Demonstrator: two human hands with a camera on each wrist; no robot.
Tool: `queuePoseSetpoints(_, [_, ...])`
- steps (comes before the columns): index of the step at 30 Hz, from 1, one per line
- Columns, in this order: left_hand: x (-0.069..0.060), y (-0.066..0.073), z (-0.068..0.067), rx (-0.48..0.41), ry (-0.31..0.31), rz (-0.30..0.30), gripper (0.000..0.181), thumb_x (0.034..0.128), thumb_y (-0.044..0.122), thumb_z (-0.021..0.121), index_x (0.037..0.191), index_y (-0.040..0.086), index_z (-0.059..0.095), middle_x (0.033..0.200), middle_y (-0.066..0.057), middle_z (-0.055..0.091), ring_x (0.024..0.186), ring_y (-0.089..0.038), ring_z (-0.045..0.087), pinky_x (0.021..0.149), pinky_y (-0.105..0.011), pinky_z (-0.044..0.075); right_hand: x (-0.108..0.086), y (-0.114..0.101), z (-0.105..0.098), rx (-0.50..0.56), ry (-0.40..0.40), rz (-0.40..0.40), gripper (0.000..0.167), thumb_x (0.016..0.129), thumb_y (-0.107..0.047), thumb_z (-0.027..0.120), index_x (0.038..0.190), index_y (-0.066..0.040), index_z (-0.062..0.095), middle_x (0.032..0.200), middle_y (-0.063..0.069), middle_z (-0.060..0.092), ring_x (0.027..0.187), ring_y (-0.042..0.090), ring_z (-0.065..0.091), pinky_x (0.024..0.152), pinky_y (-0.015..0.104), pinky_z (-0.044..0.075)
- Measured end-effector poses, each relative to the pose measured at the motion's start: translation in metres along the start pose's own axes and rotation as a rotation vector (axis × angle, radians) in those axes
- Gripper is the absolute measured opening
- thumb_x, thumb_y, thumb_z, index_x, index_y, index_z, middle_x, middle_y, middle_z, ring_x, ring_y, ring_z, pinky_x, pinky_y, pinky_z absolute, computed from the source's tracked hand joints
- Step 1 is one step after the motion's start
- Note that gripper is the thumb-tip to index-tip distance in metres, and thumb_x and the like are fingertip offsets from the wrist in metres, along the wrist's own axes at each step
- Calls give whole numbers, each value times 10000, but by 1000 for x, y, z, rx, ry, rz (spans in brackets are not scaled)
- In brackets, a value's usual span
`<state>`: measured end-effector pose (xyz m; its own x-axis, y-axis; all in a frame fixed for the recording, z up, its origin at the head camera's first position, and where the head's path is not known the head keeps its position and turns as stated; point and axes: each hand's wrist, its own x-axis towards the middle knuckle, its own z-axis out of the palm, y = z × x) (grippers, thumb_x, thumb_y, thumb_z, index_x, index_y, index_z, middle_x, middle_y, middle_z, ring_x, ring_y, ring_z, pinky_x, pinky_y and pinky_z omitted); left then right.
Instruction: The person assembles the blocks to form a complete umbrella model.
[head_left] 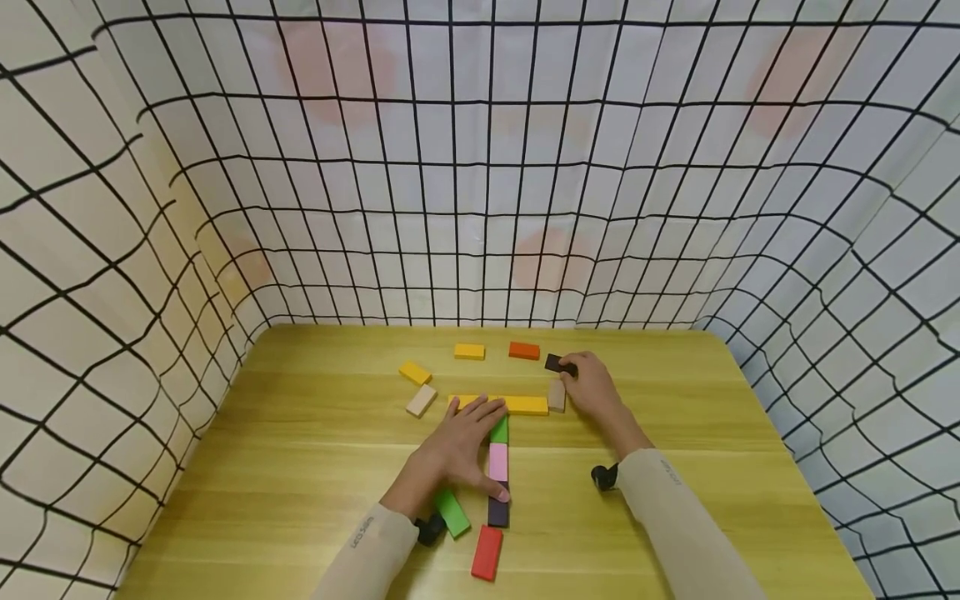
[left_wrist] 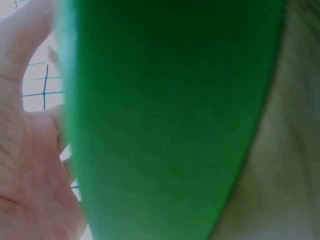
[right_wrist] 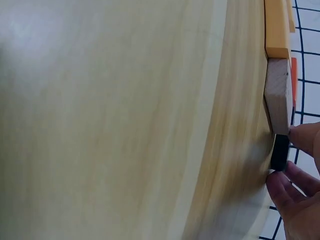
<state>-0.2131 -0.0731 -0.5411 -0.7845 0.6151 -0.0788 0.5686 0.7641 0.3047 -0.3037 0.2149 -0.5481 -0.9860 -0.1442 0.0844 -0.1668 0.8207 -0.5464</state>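
At the back right of the table my right hand pinches a black block between thumb and fingers. A plain wooden block stands just in front of it, against the end of a yellow row. My left hand spreads over the column running toward me from that row: a green block, a pink block and a dark block. Its fingertips lie at the yellow row, its thumb on the dark block. Blurred green fills most of the left wrist view.
A loose green block lies beside my left wrist, with a red block nearer me. Farther back sit an orange-red block, two yellow blocks and another plain wooden block. Black wire mesh surrounds the table.
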Motion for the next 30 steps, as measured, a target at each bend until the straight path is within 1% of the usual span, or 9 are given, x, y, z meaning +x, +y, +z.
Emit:
queuePoseSetpoints(5, [0,0,0,-14,5,4,1380,575,891,757,1659,215,236,1728,51,206,1614,-248,140,1282,-619,89,1,3,-5,7,-8,19,302,1038,-126,586,1318,-31,652,1341,257,608,1248,448,576,1037,586,505])
queuePoseSetpoints(9, [0,-1,1,-17,9,5,1383,569,895,757,1658,214,243,1727,50,212,1613,-245,146,1281,-619,97,2,5,-7,17,-15,33,311,1044,-132,587,1333,-27,629,1296,252,629,1180,415,614,985,553,532])
queuePoseSetpoints(16, [1,-2,0,-25,11,8,1382,570,888,764,1658,218,240,1726,52,214,1613,-245,145,1282,-615,89,5,0,-10,67,6,36,325,1045,-186,602,1346,-65,625,1341,209,622,1194,367,608,998,533,527])
queuePoseSetpoints(20, [1,-2,0,-26,15,4,1383,562,894,762,1655,218,253,1722,54,224,1610,-253,157,1279,-622,103,7,-6,-8,95,-2,27,312,1041,-193,609,1326,-69,634,1342,195,628,1171,347,611,979,516,531])
queuePoseSetpoints(23, [1,-2,-1,-34,14,6,1381,561,896,759,1654,217,258,1722,58,225,1610,-254,157,1278,-624,104,8,-11,-6,85,-4,19,302,1034,-183,614,1306,-56,645,1307,202,648,1145,350,622,958,508,537])
queuePoseSetpoints(26, [1,-2,1,-39,14,5,1376,563,891,762,1653,218,261,1721,64,225,1612,-246,151,1281,-616,95,7,-14,-4,59,10,17,304,1022,-173,614,1288,-29,651,1286,220,665,1157,377,632,972,524,536])
queuePoseSetpoints(30, [2,-2,2,-38,12,-3,1372,563,886,766,1653,222,262,1721,70,222,1613,-240,145,1286,-605,91,6,-17,-3,36,33,40,304,1001,-161,618,1258,-4,663,1268,226,682,1168,390,641,988,530,537])
